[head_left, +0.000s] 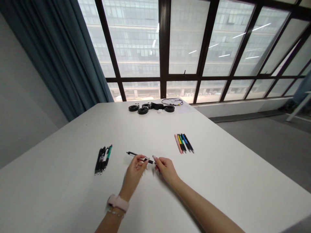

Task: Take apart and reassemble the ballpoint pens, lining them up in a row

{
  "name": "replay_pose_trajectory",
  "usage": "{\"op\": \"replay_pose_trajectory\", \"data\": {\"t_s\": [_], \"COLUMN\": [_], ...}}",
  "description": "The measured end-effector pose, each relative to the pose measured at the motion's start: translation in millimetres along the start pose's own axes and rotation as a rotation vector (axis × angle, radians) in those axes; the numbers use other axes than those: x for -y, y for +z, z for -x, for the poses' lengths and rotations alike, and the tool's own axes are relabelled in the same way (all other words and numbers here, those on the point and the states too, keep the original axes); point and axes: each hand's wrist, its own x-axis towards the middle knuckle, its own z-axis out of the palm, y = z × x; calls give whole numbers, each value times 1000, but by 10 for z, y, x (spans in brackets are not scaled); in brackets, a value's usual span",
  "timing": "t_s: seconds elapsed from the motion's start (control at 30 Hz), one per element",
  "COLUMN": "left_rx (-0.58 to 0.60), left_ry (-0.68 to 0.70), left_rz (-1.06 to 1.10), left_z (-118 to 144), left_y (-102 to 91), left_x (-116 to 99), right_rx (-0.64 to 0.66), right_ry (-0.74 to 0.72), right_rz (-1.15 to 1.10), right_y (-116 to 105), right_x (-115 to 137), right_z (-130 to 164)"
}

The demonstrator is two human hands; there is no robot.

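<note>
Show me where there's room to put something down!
Bare: tabletop between the black rolls and the held pen, and right of the right forearm. Crowded: around the left pens, right pens, left hand, right hand and coiled cable.

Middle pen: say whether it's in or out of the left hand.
In: the left hand pinches the pen, which pokes out on both sides.

Left pens (104, 158) and right pens (187, 144) flanked a single pen (132, 153).
Behind them all, on the table (145, 207), lay rolls (143, 112).
</note>
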Motion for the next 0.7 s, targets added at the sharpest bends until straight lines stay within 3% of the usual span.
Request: {"op": "replay_pose_trajectory", "data": {"t_s": [0.7], "left_rx": [-52], "left_ry": [25], "left_rz": [53], "left_z": [-12], "left_y": [-13], "left_x": [10], "right_rx": [-37], "right_ry": [-74], "right_rz": [-132], "right_y": [1], "right_x": [44], "right_z": [45]}}
